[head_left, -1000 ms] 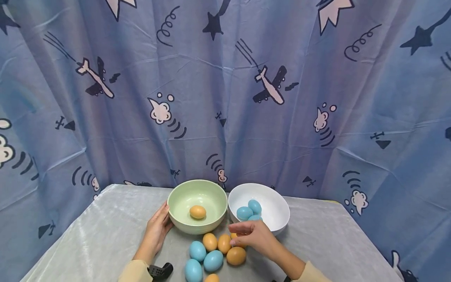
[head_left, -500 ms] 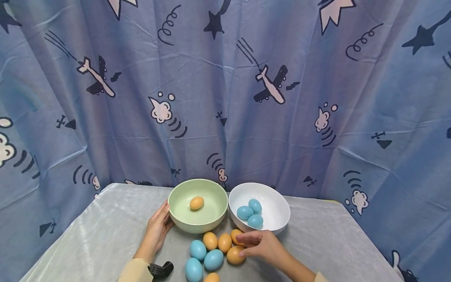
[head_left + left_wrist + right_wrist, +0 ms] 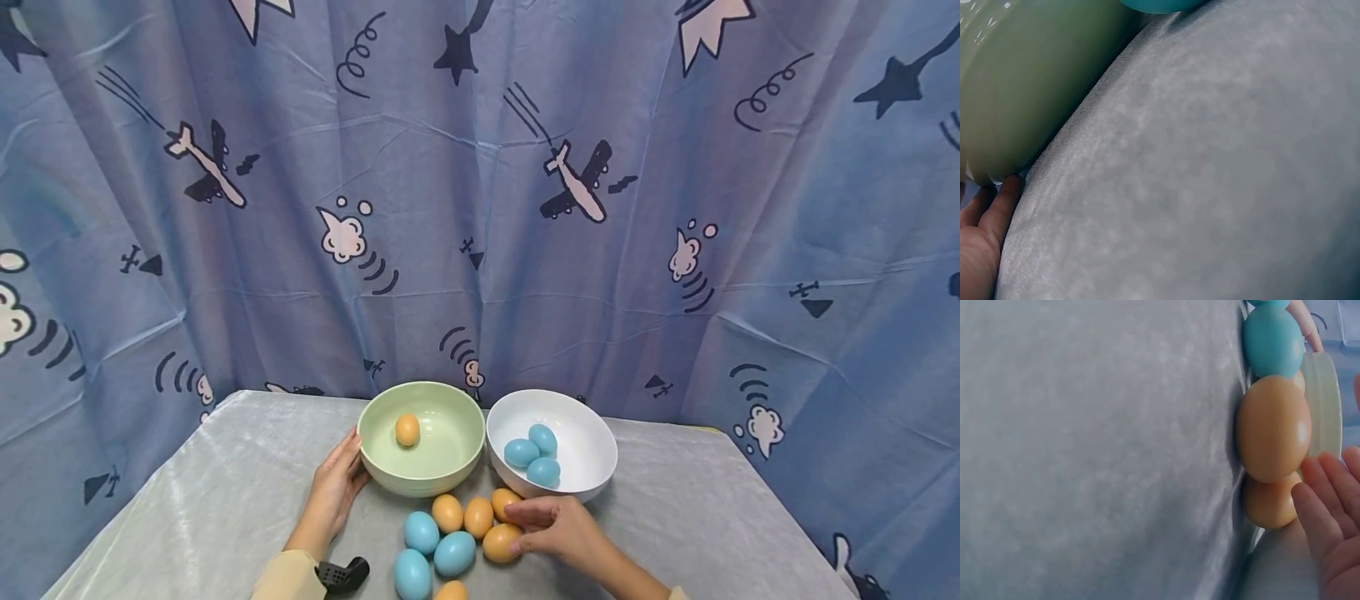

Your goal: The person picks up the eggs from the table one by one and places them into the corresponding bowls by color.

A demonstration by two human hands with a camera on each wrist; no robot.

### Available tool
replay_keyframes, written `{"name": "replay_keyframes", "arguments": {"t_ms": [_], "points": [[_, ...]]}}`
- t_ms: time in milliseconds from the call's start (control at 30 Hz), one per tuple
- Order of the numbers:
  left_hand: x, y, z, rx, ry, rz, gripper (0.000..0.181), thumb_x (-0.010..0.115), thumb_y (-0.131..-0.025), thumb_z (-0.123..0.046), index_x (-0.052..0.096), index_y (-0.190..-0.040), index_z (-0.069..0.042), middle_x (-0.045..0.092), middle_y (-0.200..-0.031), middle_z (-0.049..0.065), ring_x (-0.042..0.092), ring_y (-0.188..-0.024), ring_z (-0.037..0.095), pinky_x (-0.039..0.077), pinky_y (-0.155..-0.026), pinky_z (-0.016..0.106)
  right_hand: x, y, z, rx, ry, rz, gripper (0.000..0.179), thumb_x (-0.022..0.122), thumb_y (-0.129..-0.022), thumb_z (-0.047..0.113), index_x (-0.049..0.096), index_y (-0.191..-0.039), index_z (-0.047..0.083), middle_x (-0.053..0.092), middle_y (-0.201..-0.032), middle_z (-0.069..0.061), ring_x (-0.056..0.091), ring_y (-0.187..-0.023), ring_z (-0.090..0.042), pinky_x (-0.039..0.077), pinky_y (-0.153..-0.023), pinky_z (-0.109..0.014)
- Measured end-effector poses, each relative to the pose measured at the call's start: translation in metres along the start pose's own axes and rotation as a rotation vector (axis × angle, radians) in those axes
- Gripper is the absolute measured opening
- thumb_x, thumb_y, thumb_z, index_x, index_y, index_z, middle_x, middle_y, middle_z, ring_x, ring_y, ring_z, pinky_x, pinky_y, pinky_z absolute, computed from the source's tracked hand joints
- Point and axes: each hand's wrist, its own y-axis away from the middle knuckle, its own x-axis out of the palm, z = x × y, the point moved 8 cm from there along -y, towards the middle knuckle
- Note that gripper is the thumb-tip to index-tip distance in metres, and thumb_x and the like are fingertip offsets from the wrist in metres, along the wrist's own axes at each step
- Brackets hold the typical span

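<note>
My left hand [image 3: 335,487] rests against the left side of a light green bowl [image 3: 423,487], its fingers fairly straight along the outer wall. One orange egg [image 3: 407,430] lies inside that bowl. Beside it, a white bowl [image 3: 588,442] holds 3 blue eggs [image 3: 543,472]. My right hand [image 3: 562,529] is at the right end of the loose eggs, its thumb tip at the near orange egg [image 3: 500,543] and its fingertips at another orange egg [image 3: 505,503] behind. In the right wrist view, the right hand's fingers [image 3: 1329,487] look extended, right beside the orange eggs [image 3: 1272,431].
More orange eggs [image 3: 447,513] and several blue eggs [image 3: 454,554] lie on the grey cloth [image 3: 225,500] before the bowls. A black strap-like piece [image 3: 343,575] shows near my left wrist. Behind the table hangs a blue patterned curtain [image 3: 480,250].
The orange egg in the green bowl has rolled back and left. My right hand has shifted slightly right and down to the orange eggs, uncovering the front blue egg. My left hand stays put.
</note>
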Motion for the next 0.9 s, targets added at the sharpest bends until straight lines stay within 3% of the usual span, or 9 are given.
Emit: {"name": "replay_keyframes", "arguments": {"t_ms": [233, 433, 733, 900], "points": [[0.001, 0.001, 0.000, 0.004, 0.006, 0.006, 0.066, 0.045, -0.106, -0.037, 0.020, -0.159, -0.006, 0.021, -0.164, 0.014, 0.022, -0.152, 0.030, 0.027, -0.121, 0.054, 0.002, -0.001, -0.006, 0.046, 0.013, -0.020, 0.050, 0.084, -0.077, 0.006, 0.065, -0.116, -0.016, 0.068, -0.115, -0.031, 0.072, -0.103, -0.014, 0.059, -0.087, -0.027], [0.000, 0.001, 0.000, 0.000, 0.004, 0.002, 0.067, 0.045, -0.106, -0.039, 0.019, -0.159, -0.006, 0.021, -0.164, 0.014, 0.022, -0.152, 0.030, 0.027, -0.120, 0.054, 0.003, -0.004, -0.012, 0.059, 0.049, -0.016, 0.048, 0.085, -0.075, 0.007, 0.067, -0.114, -0.014, 0.070, -0.114, -0.029, 0.070, -0.099, -0.005, 0.059, -0.085, -0.023], [0.001, 0.001, -0.001, 0.007, 0.010, 0.003, 0.065, 0.044, -0.107, -0.037, 0.020, -0.158, -0.005, 0.021, -0.164, 0.014, 0.022, -0.152, 0.030, 0.027, -0.120, 0.054, 0.007, -0.003, -0.029, 0.129, 0.138, 0.025, 0.049, 0.089, -0.072, 0.013, 0.071, -0.113, -0.006, 0.074, -0.111, -0.019, 0.071, -0.098, -0.009, 0.059, -0.081, -0.023], [0.001, 0.000, -0.001, 0.008, 0.009, 0.002, 0.066, 0.045, -0.106, -0.038, 0.020, -0.159, -0.005, 0.021, -0.164, 0.013, 0.022, -0.152, 0.029, 0.027, -0.120, 0.054, 0.007, -0.003, -0.030, 0.144, 0.155, 0.001, 0.049, 0.090, -0.070, 0.015, 0.073, -0.111, -0.005, 0.076, -0.106, -0.017, 0.071, -0.092, -0.007, 0.059, -0.077, -0.021]]}}
